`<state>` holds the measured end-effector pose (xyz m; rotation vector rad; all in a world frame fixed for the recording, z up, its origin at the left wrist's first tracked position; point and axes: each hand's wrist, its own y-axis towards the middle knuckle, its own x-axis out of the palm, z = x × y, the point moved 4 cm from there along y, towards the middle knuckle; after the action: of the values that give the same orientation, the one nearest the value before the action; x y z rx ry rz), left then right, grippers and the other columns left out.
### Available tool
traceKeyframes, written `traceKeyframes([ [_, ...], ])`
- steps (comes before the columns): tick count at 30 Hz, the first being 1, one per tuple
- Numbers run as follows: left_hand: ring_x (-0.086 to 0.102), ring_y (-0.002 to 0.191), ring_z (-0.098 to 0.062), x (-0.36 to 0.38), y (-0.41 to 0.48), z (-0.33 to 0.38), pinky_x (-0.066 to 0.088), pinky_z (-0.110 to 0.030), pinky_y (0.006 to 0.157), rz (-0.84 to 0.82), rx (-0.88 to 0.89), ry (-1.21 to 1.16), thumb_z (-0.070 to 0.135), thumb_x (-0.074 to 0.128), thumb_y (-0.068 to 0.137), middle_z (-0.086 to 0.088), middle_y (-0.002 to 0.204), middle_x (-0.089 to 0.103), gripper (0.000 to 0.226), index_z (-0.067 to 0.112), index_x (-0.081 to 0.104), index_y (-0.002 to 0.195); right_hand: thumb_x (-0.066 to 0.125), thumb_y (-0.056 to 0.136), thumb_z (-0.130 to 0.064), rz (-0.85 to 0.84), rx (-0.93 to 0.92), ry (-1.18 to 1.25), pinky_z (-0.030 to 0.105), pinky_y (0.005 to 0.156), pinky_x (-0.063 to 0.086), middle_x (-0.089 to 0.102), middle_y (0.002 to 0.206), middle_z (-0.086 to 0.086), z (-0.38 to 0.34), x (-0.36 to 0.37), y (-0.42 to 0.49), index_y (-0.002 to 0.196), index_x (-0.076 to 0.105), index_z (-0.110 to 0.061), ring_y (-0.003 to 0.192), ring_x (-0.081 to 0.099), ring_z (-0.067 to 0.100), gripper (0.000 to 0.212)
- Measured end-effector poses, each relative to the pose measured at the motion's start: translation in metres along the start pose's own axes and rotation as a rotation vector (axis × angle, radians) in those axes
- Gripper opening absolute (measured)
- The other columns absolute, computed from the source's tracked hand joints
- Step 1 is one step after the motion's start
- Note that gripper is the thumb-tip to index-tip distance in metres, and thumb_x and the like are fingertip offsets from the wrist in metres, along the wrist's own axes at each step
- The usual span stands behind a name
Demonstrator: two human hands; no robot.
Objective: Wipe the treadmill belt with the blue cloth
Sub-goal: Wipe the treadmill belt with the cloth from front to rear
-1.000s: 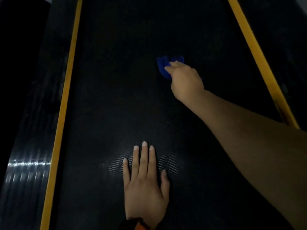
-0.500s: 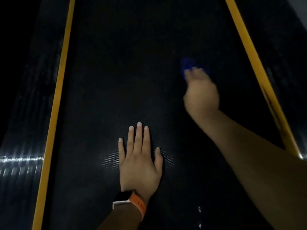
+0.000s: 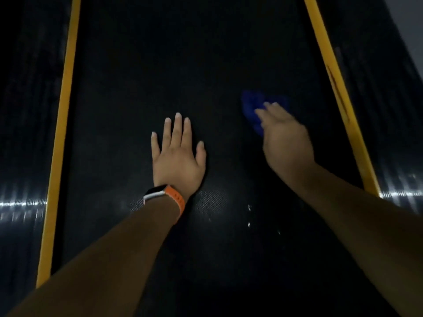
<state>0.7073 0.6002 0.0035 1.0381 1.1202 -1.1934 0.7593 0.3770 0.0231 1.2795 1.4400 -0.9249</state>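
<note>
Your right hand [image 3: 286, 138] presses the blue cloth [image 3: 251, 104] on the belt [image 3: 183, 65] with straight fingers, close to the right yellow stripe [image 3: 338, 92], cloth poking out ahead; your left hand [image 3: 178, 156] lies flat, farther from that stripe.

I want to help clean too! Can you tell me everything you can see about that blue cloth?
The blue cloth is a small, deep blue rag, soft-looking and crumpled, blurred here. It lies on the dark treadmill belt, on its right half, short of the right yellow strip. The right hand rests on it with fingers stretched forward, covering its near part; only the far and left edges show. Nothing else touches it.
</note>
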Motion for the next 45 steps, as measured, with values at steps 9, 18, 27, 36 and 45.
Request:
traceKeyframes([
  [9,0.005,0.160,-0.026,-0.007,-0.112,0.017,0.013,-0.056,0.127,-0.092,0.065,0.021,0.049,0.027,0.107,-0.007,0.173,0.012,0.065,0.017,0.023,0.164,0.054,0.089,0.004,-0.165,-0.313,-0.097,0.049,0.108,0.042,0.046,0.148,0.016,0.027,-0.023,-0.135,0.141,0.042,-0.005,0.140,0.039,0.028,0.054],
  [18,0.002,0.160,-0.025,0.003,-0.150,0.024,0.011,-0.058,0.127,-0.131,0.137,0.061,0.050,0.028,0.106,-0.006,0.173,0.010,0.065,0.020,0.022,0.164,0.054,0.093,-0.004,-0.105,-0.061,0.055,0.038,0.122,0.013,0.026,0.160,0.010,-0.043,0.011,-0.021,0.150,0.034,-0.011,0.149,0.019,0.026,0.060],
  [27,0.004,0.160,-0.026,0.003,-0.152,0.023,0.010,-0.058,0.127,-0.106,0.134,0.035,0.050,0.028,0.106,-0.007,0.172,0.014,0.065,0.018,0.024,0.163,0.065,0.079,0.000,-0.256,-0.289,0.052,0.045,0.115,0.034,0.036,0.156,0.003,-0.042,-0.009,-0.193,0.145,0.043,-0.018,0.147,0.026,0.019,0.072],
  [36,0.004,0.160,-0.024,0.006,-0.150,0.021,0.010,-0.056,0.127,-0.083,0.127,0.053,0.051,0.029,0.105,-0.005,0.173,0.012,0.066,0.020,0.024,0.163,0.056,0.089,-0.003,-0.113,-0.070,0.012,0.038,0.123,0.008,0.022,0.162,0.007,-0.050,0.011,-0.042,0.152,0.029,-0.015,0.150,0.015,0.023,0.070],
  [45,0.007,0.160,-0.022,0.001,-0.151,0.024,0.012,-0.055,0.127,-0.052,0.111,0.031,0.052,0.028,0.105,-0.002,0.173,0.013,0.066,0.021,0.025,0.163,0.051,0.087,-0.004,-0.199,-0.412,0.001,0.041,0.118,0.018,0.039,0.154,0.010,-0.022,-0.002,-0.103,0.144,0.046,-0.013,0.143,0.034,0.029,0.058],
])
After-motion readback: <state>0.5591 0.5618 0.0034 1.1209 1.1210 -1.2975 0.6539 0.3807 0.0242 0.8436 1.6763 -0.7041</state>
